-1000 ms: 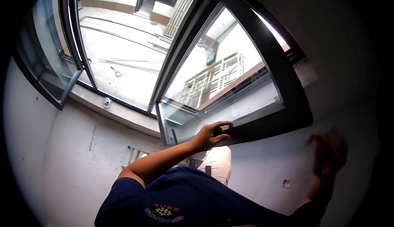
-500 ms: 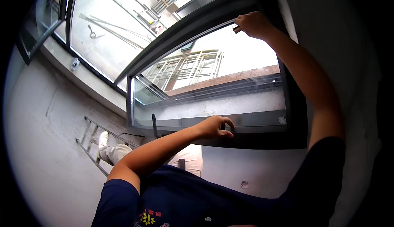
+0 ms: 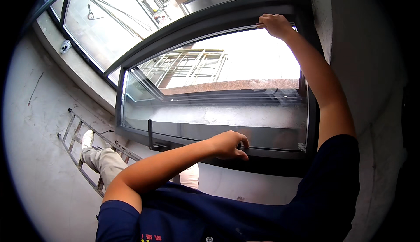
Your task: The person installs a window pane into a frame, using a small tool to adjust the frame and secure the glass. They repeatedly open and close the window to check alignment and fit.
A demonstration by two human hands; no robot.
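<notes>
A dark-framed window sash (image 3: pixel 151 143) with a glass pane (image 3: pixel 210 110) stands swung open before me. My right hand (image 3: pixel 275 25) is raised to its upper right corner. Its closed fingers pinch a short, narrow piece (image 3: pixel 261 25) against the edge where glass meets frame; most of it is hidden. Lower down, my left hand (image 3: pixel 229 144) lies over the bottom frame member, fingers curled. Something dark shows between its thumb and forefinger, too small to name. Left of that hand a black window handle (image 3: pixel 150 132) sticks up from the sash.
A metal ladder (image 3: pixel 81 154) leans below left, with my leg and white shoe (image 3: pixel 88 138) on it. A crumpled item (image 3: pixel 65 46) sits on the sill (image 3: pixel 81 69). Outside are metal racks (image 3: pixel 192 67) and long rods (image 3: pixel 111 16). A rough wall (image 3: pixel 350 88) bounds the right.
The view has shifted, and the sash sits lower and further left in it. My right hand has brought the short piece up against the pane's edge. My left hand keeps its curled grip.
</notes>
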